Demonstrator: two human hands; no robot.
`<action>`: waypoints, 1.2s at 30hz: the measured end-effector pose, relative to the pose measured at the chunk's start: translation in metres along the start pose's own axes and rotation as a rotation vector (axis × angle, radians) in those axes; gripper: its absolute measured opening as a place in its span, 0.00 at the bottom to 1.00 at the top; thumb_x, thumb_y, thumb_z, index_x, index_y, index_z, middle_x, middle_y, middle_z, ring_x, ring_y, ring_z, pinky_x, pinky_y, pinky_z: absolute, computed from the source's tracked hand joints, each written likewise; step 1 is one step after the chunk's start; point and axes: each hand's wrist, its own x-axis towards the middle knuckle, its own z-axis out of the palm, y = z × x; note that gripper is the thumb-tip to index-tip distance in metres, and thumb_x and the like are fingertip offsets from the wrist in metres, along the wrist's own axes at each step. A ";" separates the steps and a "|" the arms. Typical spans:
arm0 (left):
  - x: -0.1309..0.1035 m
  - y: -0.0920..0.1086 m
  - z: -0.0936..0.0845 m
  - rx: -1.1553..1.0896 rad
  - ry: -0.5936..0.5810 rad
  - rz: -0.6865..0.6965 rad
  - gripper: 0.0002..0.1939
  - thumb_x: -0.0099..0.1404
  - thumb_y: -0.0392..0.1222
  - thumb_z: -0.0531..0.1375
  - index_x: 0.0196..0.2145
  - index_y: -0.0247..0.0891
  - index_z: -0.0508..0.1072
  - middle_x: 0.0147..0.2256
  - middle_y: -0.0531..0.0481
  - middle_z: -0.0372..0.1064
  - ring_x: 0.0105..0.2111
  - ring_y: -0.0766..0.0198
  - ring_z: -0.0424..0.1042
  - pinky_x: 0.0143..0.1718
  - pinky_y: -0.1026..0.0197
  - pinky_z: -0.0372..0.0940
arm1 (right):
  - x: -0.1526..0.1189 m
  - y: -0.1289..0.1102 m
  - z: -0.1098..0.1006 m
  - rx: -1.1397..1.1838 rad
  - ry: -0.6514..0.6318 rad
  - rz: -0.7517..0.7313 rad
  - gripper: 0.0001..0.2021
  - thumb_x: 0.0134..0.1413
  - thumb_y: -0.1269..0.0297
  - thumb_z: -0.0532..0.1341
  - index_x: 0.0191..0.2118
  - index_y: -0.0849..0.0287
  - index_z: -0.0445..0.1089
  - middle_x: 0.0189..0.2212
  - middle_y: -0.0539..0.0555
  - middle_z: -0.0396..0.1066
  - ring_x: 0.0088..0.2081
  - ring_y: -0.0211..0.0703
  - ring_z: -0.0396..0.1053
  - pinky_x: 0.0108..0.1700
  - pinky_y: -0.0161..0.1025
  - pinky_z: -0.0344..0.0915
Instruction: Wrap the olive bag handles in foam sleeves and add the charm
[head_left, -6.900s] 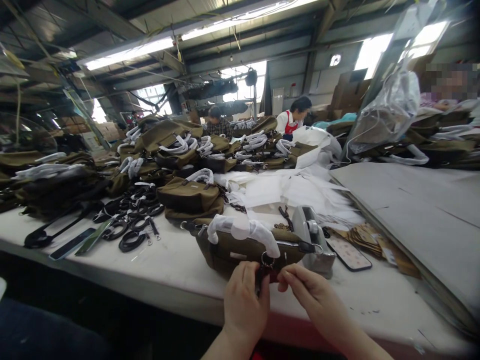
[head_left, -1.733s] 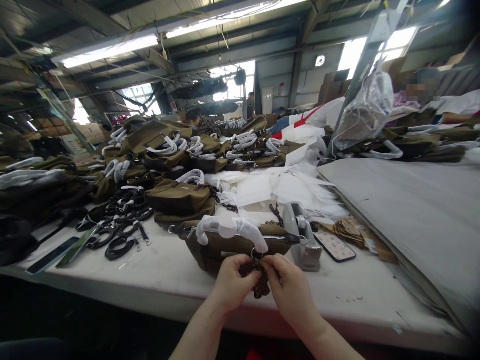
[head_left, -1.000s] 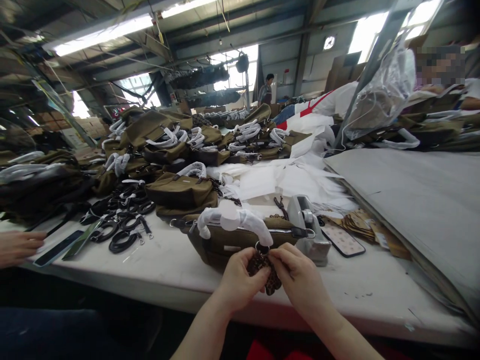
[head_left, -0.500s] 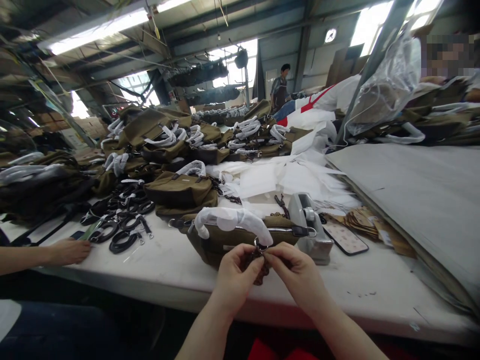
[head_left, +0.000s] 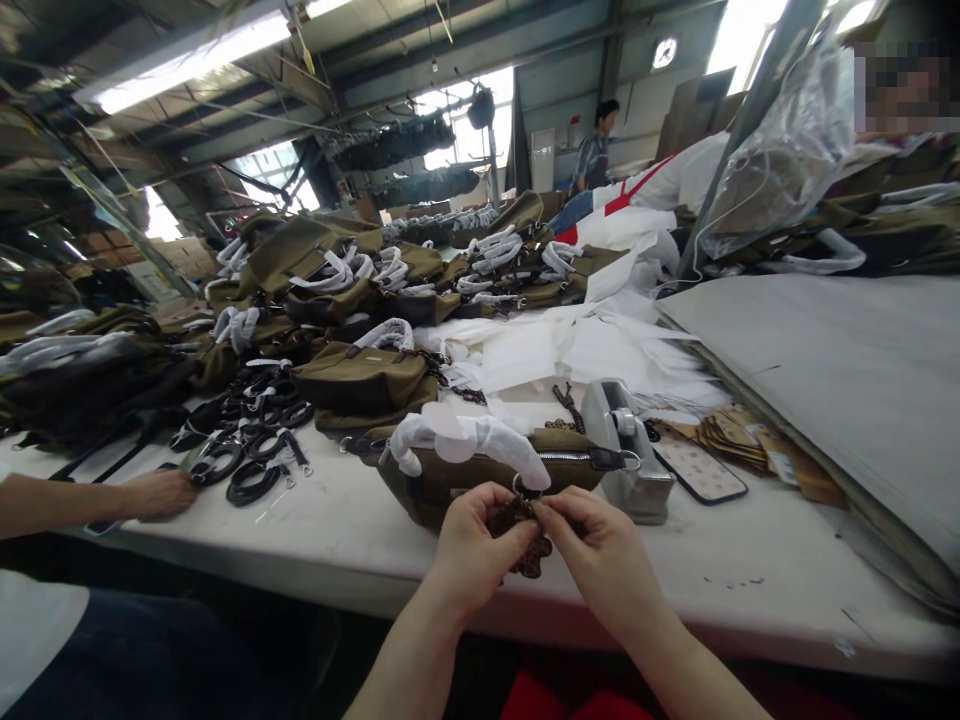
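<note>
From head height, the single view faces forward and down across the table [head_left: 765, 545], close above the left hand [head_left: 480, 545] and right hand [head_left: 596, 545], reaching the distant clock [head_left: 664, 53].

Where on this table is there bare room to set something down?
Bare tabletop lies in front of the patterned phone, to the right of the right hand, and between the coiled straps and the nearest olive bag. It's crowded behind that bag, with white sheets and piled bags.

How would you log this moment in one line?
left hand: holding brown charm; right hand: fingertips at charm's top, near metal ring; olive bag: behind hands; co-worker's hand: near black straps
</note>
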 end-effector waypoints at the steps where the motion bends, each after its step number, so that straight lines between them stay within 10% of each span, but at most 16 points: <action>1: -0.001 -0.001 0.000 0.044 0.003 0.028 0.19 0.49 0.48 0.71 0.30 0.35 0.68 0.20 0.52 0.72 0.18 0.64 0.71 0.20 0.62 0.69 | -0.001 0.000 0.000 -0.007 -0.009 -0.001 0.16 0.62 0.57 0.56 0.26 0.57 0.74 0.25 0.52 0.69 0.30 0.42 0.69 0.31 0.37 0.63; 13: -0.028 0.010 -0.007 0.740 0.257 0.745 0.11 0.62 0.35 0.59 0.43 0.40 0.71 0.48 0.44 0.68 0.49 0.56 0.69 0.52 0.53 0.66 | 0.003 0.007 0.002 -0.059 -0.028 -0.075 0.18 0.66 0.55 0.52 0.27 0.56 0.66 0.25 0.50 0.65 0.29 0.41 0.65 0.32 0.36 0.60; 25: -0.021 0.011 -0.012 0.701 0.176 0.741 0.11 0.70 0.37 0.51 0.38 0.39 0.74 0.43 0.45 0.70 0.44 0.59 0.70 0.48 0.55 0.67 | 0.007 0.010 -0.009 -0.085 -0.119 -0.056 0.21 0.66 0.50 0.47 0.25 0.55 0.58 0.25 0.50 0.60 0.29 0.42 0.61 0.34 0.39 0.56; 36: -0.018 0.002 0.000 1.122 0.279 1.019 0.07 0.67 0.38 0.59 0.42 0.42 0.73 0.39 0.48 0.72 0.38 0.57 0.69 0.42 0.53 0.67 | 0.022 -0.003 -0.029 0.370 -0.458 0.453 0.27 0.44 0.35 0.61 0.23 0.58 0.60 0.18 0.44 0.56 0.20 0.31 0.47 0.23 0.34 0.40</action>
